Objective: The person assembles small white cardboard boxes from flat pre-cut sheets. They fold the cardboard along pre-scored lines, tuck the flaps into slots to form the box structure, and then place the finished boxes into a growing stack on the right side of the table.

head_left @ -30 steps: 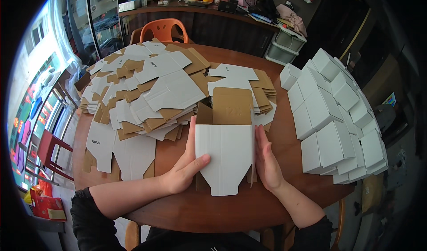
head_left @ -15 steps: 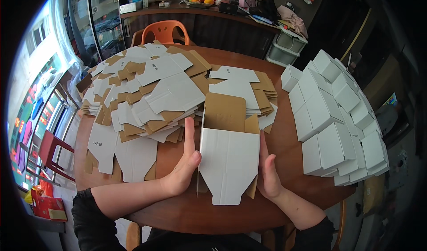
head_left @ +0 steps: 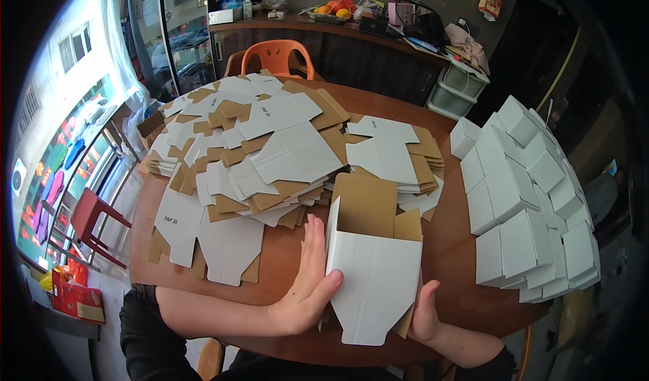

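A half-folded cardboard box (head_left: 376,283), white outside and brown inside, stands tilted in front of me near the table's close edge. Its brown top flap rises at the back, and a tapered white flap hangs down toward me. My left hand (head_left: 309,283) presses its left side, fingers straight up and thumb against the front edge. On the opposite side, my right hand (head_left: 425,313) bears against the box with its thumb raised; the box hides its other fingers. The box is clasped between both palms.
Flat, unfolded cartons (head_left: 291,151) lie heaped at the left of the brown wooden table (head_left: 449,273), with a smaller stack (head_left: 382,158) behind the box. Folded white boxes (head_left: 514,239) are piled high at the right. An orange chair (head_left: 277,57) stands at the far side.
The box and both hands have come slightly nearer to me. My left thumb now lies over the box's front edge. The whole view has shifted, moving the surroundings right and down.
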A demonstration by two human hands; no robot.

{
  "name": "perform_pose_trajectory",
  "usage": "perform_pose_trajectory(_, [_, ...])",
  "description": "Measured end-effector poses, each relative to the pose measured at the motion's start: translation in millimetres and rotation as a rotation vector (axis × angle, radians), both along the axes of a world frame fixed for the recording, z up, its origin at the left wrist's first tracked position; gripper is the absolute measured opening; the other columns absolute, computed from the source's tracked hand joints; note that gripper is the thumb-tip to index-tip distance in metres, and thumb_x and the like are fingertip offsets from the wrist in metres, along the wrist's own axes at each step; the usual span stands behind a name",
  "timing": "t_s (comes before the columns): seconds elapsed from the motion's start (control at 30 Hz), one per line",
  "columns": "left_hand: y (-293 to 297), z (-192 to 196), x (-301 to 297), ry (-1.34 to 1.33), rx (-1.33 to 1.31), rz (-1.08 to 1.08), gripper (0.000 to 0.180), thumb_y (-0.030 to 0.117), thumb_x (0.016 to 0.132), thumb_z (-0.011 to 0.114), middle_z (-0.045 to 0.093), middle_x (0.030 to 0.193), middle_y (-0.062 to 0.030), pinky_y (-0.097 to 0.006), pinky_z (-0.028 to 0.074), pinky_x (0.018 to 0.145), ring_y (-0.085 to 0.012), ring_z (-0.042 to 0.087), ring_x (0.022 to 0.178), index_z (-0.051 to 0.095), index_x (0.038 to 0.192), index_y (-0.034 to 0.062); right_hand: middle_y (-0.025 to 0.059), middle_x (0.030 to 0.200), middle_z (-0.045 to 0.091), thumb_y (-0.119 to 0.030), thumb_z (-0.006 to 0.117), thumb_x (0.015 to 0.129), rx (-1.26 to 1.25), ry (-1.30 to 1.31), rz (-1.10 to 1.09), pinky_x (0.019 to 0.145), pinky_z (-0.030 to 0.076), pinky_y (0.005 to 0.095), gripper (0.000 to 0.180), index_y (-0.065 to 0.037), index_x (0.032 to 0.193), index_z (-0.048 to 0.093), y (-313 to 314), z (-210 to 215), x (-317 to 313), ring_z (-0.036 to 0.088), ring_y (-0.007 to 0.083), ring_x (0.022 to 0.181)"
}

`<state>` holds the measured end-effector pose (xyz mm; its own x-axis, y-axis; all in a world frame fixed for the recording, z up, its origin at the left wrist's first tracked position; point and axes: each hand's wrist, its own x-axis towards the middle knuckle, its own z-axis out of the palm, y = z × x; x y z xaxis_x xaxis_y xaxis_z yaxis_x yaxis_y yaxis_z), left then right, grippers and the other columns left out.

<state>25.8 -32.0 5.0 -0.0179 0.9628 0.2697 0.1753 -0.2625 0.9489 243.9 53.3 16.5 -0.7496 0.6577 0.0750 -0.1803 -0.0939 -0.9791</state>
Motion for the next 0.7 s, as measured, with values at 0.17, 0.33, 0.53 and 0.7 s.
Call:
perform_pose_trajectory(0.17, [-15,7,5,0.073,0.087,-0.003,0.088,0.039,0.102,0.038,-0.022,0.16,-0.0302,-0.053,-0.009,0.119,-0.0457,-0.021,0.148,-0.016,0.151,-0.0104,0.0131,0.164,0.01,-0.076,0.028,0.094,-0.007,0.043,0.06,0.12,0.017,0.0401,0.103,-0.003,0.158,-0.009,-14,-1,4,0.014,0.0241,0.15])
perform_pose_trajectory(0.33, [-21,10,9,-0.103,0.01,0.015,0.085,0.035,0.103,0.039,-0.017,0.162,-0.0279,-0.047,-0.005,0.121,-0.0403,-0.016,0.151,-0.013,0.152,-0.0109,0.0141,0.166,0.002,-0.077,0.03,0.094,0.122,0.002,-0.019,0.122,0.01,0.0388,0.107,-0.001,0.157,-0.013,-18,1,4,0.007,0.0245,0.152])
perform_pose_trajectory(0.53, [-15,6,9,-0.255,-0.037,0.049,0.084,0.037,0.103,0.038,-0.011,0.164,-0.024,-0.041,-0.003,0.122,-0.0328,-0.011,0.153,-0.012,0.153,-0.0097,0.0164,0.166,-0.003,-0.069,0.035,0.098,0.027,-0.02,-0.03,0.122,0.008,0.039,0.104,0.001,0.155,-0.016,-7,-15,4,0.004,0.0252,0.153])
perform_pose_trajectory(0.7, [-11,4,9,-0.258,-0.003,0.001,0.086,0.037,0.103,0.038,-0.012,0.164,-0.025,-0.041,-0.003,0.121,-0.0327,-0.011,0.153,-0.015,0.152,-0.0103,0.0173,0.163,0.004,-0.061,0.039,0.1,0.049,-0.096,0.012,0.119,0.014,0.0409,0.098,-0.001,0.154,-0.016,-7,-3,2,0.012,0.0275,0.15])
